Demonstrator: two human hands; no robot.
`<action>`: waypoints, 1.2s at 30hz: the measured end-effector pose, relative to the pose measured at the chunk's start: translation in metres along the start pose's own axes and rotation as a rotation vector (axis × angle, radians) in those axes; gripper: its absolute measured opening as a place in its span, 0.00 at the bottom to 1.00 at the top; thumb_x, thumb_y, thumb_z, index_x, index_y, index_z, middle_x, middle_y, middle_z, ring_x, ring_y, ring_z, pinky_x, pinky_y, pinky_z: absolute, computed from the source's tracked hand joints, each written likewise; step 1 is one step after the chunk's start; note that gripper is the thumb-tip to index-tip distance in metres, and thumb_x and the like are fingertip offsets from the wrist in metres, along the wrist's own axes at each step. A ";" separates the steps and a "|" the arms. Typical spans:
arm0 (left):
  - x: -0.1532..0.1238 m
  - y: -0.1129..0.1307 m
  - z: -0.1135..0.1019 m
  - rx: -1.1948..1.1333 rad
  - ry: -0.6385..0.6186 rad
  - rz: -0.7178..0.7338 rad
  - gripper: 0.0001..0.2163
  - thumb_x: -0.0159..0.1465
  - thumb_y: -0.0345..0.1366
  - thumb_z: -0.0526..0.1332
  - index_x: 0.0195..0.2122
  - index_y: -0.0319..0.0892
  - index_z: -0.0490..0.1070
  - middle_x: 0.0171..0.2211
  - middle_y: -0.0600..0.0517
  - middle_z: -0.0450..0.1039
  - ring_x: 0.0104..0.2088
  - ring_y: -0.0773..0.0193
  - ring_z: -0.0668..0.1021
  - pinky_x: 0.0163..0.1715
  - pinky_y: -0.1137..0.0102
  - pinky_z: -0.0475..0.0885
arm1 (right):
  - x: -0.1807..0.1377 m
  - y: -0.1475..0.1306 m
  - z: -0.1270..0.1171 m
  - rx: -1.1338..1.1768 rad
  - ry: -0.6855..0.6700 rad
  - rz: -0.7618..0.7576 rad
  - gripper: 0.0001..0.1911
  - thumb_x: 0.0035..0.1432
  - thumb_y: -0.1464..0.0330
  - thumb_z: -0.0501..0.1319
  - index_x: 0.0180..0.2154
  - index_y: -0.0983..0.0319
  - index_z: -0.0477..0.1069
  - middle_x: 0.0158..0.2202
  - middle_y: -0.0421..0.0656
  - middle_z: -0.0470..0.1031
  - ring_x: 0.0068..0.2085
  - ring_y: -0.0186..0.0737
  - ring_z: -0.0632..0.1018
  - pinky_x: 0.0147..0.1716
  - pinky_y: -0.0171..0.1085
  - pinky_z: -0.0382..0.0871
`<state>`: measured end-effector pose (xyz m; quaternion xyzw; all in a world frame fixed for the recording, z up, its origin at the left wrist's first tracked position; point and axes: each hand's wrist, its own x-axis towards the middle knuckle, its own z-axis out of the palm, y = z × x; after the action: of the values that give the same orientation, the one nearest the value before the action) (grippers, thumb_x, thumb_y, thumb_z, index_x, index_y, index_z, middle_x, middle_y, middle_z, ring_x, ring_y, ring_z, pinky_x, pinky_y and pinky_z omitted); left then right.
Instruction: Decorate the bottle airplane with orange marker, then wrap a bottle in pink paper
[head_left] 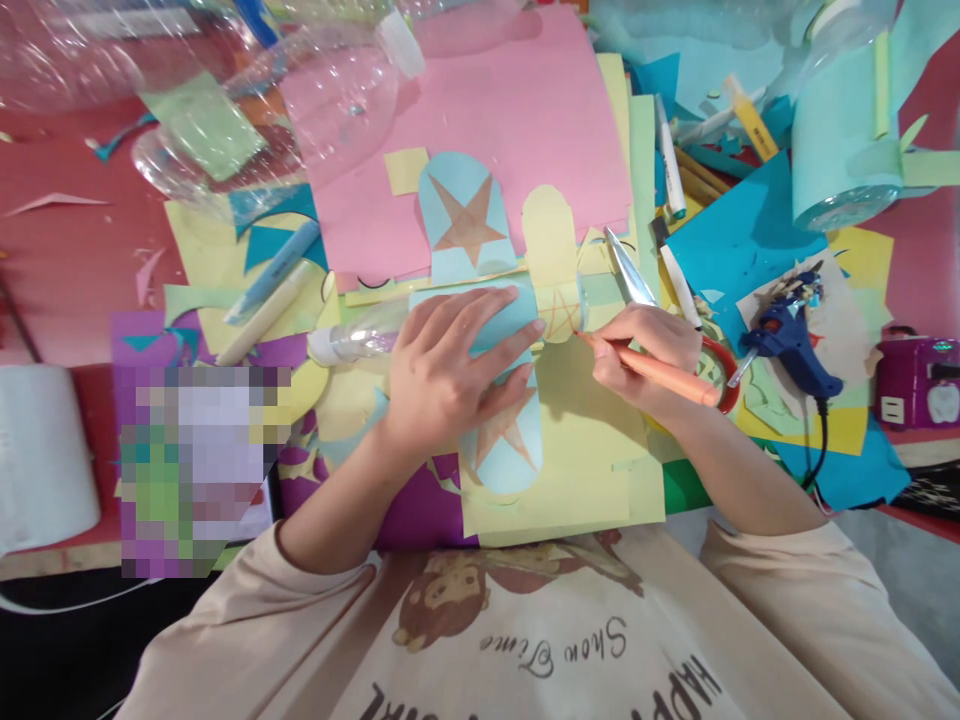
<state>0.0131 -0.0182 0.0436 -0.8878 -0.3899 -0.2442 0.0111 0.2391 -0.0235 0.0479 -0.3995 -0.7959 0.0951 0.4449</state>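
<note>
One orange pen [667, 374] slants, tip pointing left.

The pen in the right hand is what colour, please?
The pen is orange; it shows in the head view.

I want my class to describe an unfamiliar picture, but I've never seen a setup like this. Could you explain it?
No machine here: someone works with two bare hands, and the single picture comes from a camera worn on their head, looking forward and down. The left hand rests spread over a clear bottle on its side and some blue paper. The right hand holds an orange pen, its tip at a star outline on a yellow paper piece. Scissors, a glue gun and paper scraps lie around.
</note>
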 end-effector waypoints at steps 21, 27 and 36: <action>0.001 -0.001 -0.001 0.025 0.049 0.040 0.13 0.65 0.42 0.59 0.50 0.49 0.73 0.52 0.48 0.74 0.52 0.56 0.75 0.49 0.61 0.71 | -0.001 0.000 0.006 0.134 -0.016 -0.008 0.07 0.60 0.72 0.62 0.41 0.59 0.70 0.31 0.41 0.80 0.29 0.35 0.79 0.27 0.35 0.76; 0.000 -0.001 -0.001 0.001 0.037 0.031 0.13 0.66 0.42 0.58 0.50 0.50 0.74 0.54 0.47 0.73 0.52 0.55 0.75 0.50 0.59 0.70 | -0.001 -0.001 0.007 0.143 -0.039 0.002 0.07 0.61 0.70 0.63 0.43 0.59 0.71 0.32 0.40 0.81 0.30 0.34 0.79 0.27 0.35 0.75; -0.001 -0.001 0.000 -0.019 0.037 0.026 0.14 0.66 0.42 0.58 0.52 0.52 0.73 0.54 0.48 0.73 0.53 0.54 0.75 0.49 0.59 0.71 | 0.000 -0.003 0.005 0.110 -0.053 0.018 0.07 0.59 0.73 0.63 0.40 0.60 0.72 0.31 0.41 0.80 0.29 0.34 0.78 0.27 0.35 0.75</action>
<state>0.0113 -0.0184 0.0428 -0.8882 -0.3759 -0.2639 0.0130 0.2336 -0.0240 0.0465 -0.3790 -0.7974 0.1531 0.4439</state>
